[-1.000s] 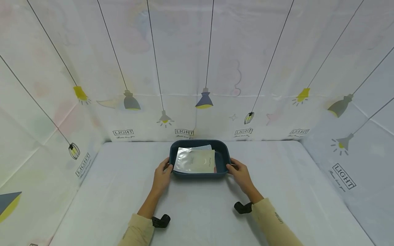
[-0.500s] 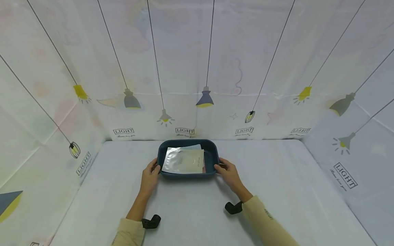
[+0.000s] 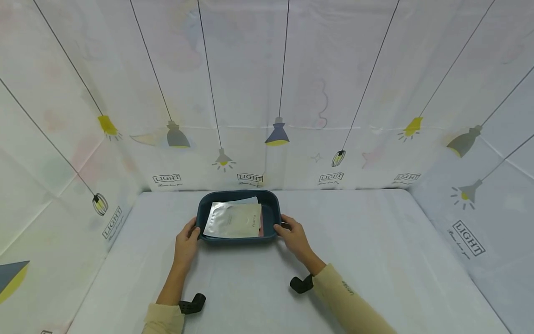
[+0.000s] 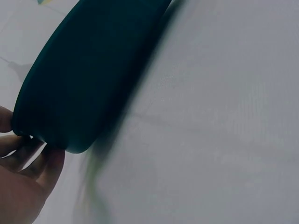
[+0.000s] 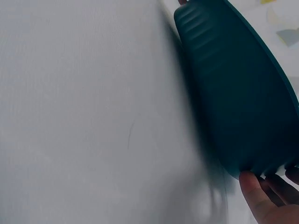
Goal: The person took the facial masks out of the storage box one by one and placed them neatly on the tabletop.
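Observation:
A dark teal plastic tray (image 3: 238,240) is held between both hands at the far side of the white table, left of centre. My left hand (image 3: 186,243) grips its left end. At the right end, my right hand (image 3: 295,236) holds it, thumb near the rim. Inside lies a silver and cream flat packet (image 3: 233,221), with a light blue packet (image 3: 250,200) and a pinkish edge showing beneath. Both wrist views show the tray's outer wall (image 4: 79,70) close over the cloth, with fingers (image 5: 254,189) curled at its end.
White cloth covers the table (image 3: 250,287). Behind it and at both sides hang white sheets (image 3: 250,93) printed with lamps. A black wrist camera (image 3: 193,304) sits at the left wrist and another black camera (image 3: 301,284) at the right.
The tray has moved steadily left along the far edge, carried by both hands. The packets have travelled with it, and both grips look the same.

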`<action>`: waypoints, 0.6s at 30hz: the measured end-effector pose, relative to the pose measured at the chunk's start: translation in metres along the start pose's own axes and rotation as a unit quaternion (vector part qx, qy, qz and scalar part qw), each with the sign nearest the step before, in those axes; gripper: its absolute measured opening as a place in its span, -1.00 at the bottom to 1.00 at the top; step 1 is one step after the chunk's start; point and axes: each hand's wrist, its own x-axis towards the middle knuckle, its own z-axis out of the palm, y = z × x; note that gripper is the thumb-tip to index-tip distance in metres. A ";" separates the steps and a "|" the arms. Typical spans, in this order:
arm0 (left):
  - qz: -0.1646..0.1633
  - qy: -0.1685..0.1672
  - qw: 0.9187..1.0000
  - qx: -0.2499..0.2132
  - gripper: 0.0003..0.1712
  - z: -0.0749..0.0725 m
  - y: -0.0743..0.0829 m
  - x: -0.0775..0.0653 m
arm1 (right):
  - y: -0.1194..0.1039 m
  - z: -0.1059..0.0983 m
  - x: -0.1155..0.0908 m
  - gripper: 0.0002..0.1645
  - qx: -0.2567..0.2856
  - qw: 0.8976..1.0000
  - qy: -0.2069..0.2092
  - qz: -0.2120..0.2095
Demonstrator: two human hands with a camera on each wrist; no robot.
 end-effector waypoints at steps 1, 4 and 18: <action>-0.001 -0.001 1.000 0.000 -0.46 -0.002 0.000 0.000 | -0.007 0.001 -0.002 -0.43 -0.004 1.000 -0.004 -0.002; -0.004 -0.001 1.000 -0.005 -0.47 -0.008 -0.002 0.000 | -0.017 0.006 -0.006 -0.42 -0.016 1.000 -0.011 -0.006; -0.031 -0.007 0.999 -0.025 -0.45 -0.026 -0.007 -0.002 | -0.014 0.022 -0.007 -0.39 -0.021 0.999 -0.030 -0.008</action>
